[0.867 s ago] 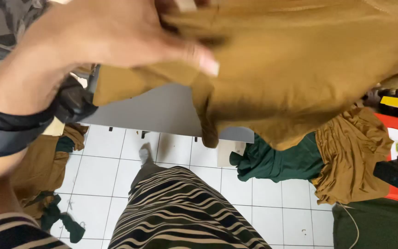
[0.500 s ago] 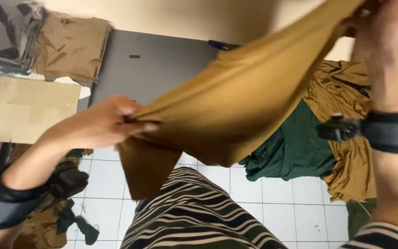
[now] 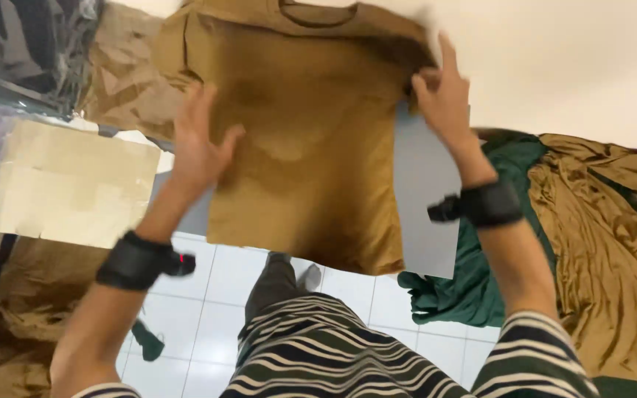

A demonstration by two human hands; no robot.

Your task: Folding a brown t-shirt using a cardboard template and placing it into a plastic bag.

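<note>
Both hands on mustard t-shirt spread over grey desk.
Mustard t-shirt (image 3: 311,140) lies flat on the desk (image 3: 425,214), collar at 12 o'clock, hem hanging over the near edge. Left hand (image 3: 200,144) spread open, palm pressing the shirt's 9 o'clock side. Right hand (image 3: 442,92) pinches the sleeve edge at 2 o'clock. Cardboard box (image 3: 75,184) at 9 o'clock; green cloth (image 3: 473,287) and tan fabric pile (image 3: 606,250) at 4 o'clock.

White tiled floor (image 3: 208,295) below a grey bench (image 3: 425,191); a cream wall (image 3: 554,66) behind. Cardboard box (image 3: 75,184) sits at the bench's left edge.
</note>
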